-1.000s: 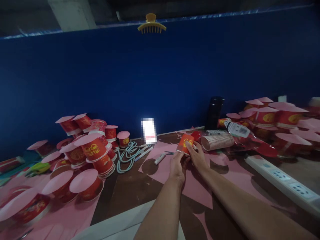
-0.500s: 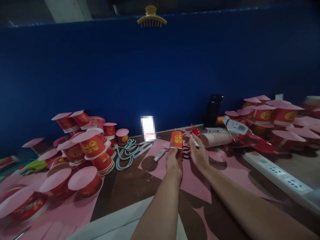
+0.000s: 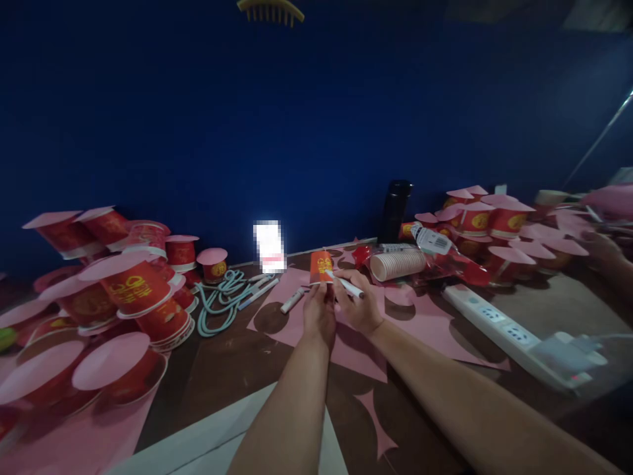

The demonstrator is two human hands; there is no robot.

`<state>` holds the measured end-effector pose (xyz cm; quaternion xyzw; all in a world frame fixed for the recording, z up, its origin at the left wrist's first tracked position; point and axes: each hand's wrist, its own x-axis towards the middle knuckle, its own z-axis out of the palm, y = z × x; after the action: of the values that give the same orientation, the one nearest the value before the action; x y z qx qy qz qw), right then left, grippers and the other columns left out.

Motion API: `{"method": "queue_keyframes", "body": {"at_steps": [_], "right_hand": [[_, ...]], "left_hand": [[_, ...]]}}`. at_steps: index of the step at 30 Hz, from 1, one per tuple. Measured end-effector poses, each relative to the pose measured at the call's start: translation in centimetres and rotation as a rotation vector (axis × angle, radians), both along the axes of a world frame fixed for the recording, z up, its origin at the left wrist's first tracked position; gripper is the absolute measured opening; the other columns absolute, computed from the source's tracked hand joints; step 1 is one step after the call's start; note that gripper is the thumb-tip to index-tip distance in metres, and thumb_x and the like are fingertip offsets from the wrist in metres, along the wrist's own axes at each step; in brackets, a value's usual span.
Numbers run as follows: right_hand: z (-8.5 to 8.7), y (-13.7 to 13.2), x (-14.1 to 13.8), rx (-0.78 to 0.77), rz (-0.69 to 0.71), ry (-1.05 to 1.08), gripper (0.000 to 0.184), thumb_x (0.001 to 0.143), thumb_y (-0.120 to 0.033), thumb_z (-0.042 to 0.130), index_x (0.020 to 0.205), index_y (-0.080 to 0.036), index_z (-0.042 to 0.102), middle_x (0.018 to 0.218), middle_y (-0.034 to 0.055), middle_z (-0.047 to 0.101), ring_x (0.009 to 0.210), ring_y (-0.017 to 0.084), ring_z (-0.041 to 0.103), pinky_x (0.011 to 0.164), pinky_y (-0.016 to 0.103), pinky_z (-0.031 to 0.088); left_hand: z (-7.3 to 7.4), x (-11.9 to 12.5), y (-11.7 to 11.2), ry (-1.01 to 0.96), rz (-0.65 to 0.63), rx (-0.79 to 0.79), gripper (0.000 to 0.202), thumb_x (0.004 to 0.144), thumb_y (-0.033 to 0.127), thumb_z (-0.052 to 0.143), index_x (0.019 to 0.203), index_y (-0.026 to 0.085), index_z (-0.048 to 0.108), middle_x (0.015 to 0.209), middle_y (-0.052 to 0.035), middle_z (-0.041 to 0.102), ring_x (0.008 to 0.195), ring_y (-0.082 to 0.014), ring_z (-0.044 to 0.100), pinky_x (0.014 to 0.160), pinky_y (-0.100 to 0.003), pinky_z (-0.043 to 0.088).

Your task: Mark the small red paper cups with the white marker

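My left hand (image 3: 319,310) is closed around the rim end of a red paper cup (image 3: 320,265) with gold characters on it. In my right hand (image 3: 362,307) is a white marker pen (image 3: 352,288), pinched between the fingers, its tip at the cup's right side. Whether the tip touches the cup I cannot tell. Beneath both hands lies a pink paper sheet (image 3: 363,366) with round holes cut out of it. A short white pen-like piece (image 3: 293,300) rests on that sheet, left of my left hand.
Red cups with pink paper discs are piled at left (image 3: 136,287) and right (image 3: 477,218). A pale blue cord (image 3: 220,307), a black bottle (image 3: 395,211), a sleeve of stacked paper cups (image 3: 398,265) and a power strip (image 3: 494,323) lie around. Another person's hand (image 3: 606,254) shows at the right.
My right hand has brought the marker pen from beside the cup over to its side. The camera has turned to the right, and another person's hand has come into view.
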<state>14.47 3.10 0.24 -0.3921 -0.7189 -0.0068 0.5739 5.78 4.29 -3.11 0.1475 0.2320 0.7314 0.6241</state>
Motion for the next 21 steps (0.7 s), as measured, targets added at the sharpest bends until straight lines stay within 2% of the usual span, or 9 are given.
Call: {"method": "queue_keyframes", "body": {"at_steps": [6, 12, 21], "right_hand": [[-0.1, 0.2, -0.1, 0.022, -0.012, -0.044, 0.013, 0.091, -0.03, 0.051, 0.091, -0.021, 0.06, 0.085, 0.0055, 0.068, 0.08, 0.018, 0.064, 0.076, 0.033, 0.048], [-0.4, 0.6, -0.1, -0.001, -0.035, -0.05, 0.015, 0.092, -0.031, 0.05, 0.088, -0.021, 0.06, 0.083, 0.0043, 0.068, 0.081, 0.019, 0.064, 0.079, 0.033, 0.046], [-0.3, 0.6, -0.1, -0.031, -0.052, -0.073, 0.017, 0.092, -0.033, 0.048, 0.087, -0.022, 0.06, 0.084, 0.0044, 0.07, 0.082, 0.019, 0.065, 0.083, 0.034, 0.046]], "left_hand": [[-0.1, 0.0, 0.1, 0.047, -0.015, -0.041, 0.003, 0.078, 0.018, 0.063, 0.08, 0.015, 0.062, 0.08, -0.0033, 0.064, 0.076, -0.012, 0.062, 0.081, -0.028, 0.048], [0.4, 0.3, -0.3, 0.055, 0.006, -0.033, 0.005, 0.08, 0.016, 0.06, 0.077, 0.015, 0.064, 0.081, -0.0038, 0.065, 0.078, -0.0116, 0.063, 0.085, -0.026, 0.047], [1.0, 0.3, -0.7, 0.087, 0.021, -0.057, 0.008, 0.079, 0.014, 0.058, 0.073, 0.016, 0.063, 0.078, -0.0027, 0.064, 0.076, -0.0112, 0.062, 0.082, -0.025, 0.048]]}}
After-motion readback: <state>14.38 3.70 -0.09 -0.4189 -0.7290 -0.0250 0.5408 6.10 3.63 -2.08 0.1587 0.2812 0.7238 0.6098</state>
